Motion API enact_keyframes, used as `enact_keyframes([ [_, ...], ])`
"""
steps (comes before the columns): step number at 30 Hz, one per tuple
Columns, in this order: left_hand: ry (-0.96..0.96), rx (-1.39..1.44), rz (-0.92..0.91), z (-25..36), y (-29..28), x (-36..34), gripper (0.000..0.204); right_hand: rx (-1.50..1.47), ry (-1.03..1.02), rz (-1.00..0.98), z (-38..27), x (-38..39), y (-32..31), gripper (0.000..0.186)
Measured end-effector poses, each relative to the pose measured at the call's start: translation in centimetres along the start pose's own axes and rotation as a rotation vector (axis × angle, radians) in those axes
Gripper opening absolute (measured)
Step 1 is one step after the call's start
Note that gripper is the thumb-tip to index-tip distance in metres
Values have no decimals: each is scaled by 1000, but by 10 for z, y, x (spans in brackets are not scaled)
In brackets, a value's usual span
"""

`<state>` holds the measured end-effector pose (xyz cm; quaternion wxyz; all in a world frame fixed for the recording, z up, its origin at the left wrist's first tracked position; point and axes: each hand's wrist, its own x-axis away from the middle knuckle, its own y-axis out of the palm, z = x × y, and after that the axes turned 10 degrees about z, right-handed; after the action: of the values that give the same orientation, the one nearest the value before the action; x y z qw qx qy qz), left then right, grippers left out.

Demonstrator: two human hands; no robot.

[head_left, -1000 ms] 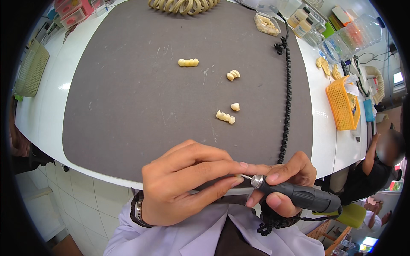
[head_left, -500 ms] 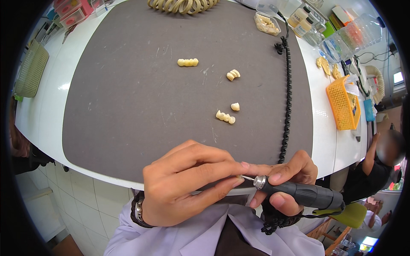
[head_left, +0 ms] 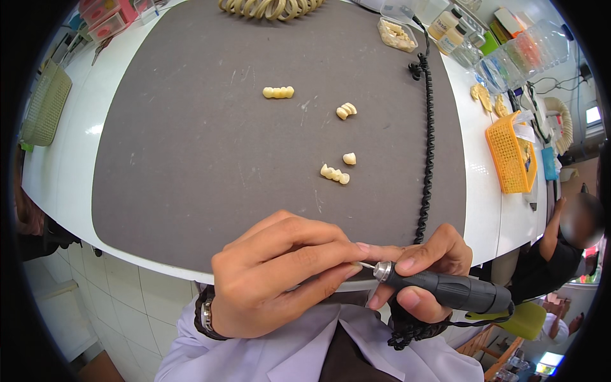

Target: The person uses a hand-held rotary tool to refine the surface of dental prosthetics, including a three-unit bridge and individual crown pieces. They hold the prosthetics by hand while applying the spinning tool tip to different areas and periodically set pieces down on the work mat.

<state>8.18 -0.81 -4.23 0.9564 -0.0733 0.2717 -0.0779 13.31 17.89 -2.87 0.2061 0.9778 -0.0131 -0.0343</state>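
My right hand point(head_left: 433, 274) is wrapped around a black rotary handpiece point(head_left: 455, 290) with a silver nose. A thin metal bur point(head_left: 365, 264) sticks out of the nose toward my left hand. My left hand point(head_left: 283, 274) is closed, thumb and fingers pinched together at the bur's tip; what sits between them is hidden. Both hands are held at the near edge of the table, fingertips meeting. Beyond them on the grey mat lie a row of tooth crowns point(head_left: 335, 174), a single crown point(head_left: 349, 158), a short curved crown piece point(head_left: 346, 111) and another joined row point(head_left: 278, 92).
A coiled black cord point(head_left: 429, 146) runs down the right side of the grey mat point(head_left: 191, 140). At the back right stands a small clear box point(head_left: 398, 35) of tooth-coloured pieces. An orange basket point(head_left: 509, 156) is on the right, a green basket point(head_left: 48, 105) on the left. Another person point(head_left: 547, 254) sits at right.
The handpiece has shifted very slightly left, its silver nose a little closer to my left fingertips. Both hands keep the same grip, and the crowns stay where they were on the mat.
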Motion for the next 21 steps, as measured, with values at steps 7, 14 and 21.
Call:
enact_keyframes([
  [7, -19, -1, -12, 2, 0, -1, 27, 25, -13, -78, 0, 0, -10, 28],
  [14, -21, 10, 4, 0, 0, 0, 28, -22, 83, -3, -6, 1, -3, 16],
  [21, 27, -18, 12, 0, 0, 1, 29, 139, -11, -142, -1, -2, -11, 29],
])
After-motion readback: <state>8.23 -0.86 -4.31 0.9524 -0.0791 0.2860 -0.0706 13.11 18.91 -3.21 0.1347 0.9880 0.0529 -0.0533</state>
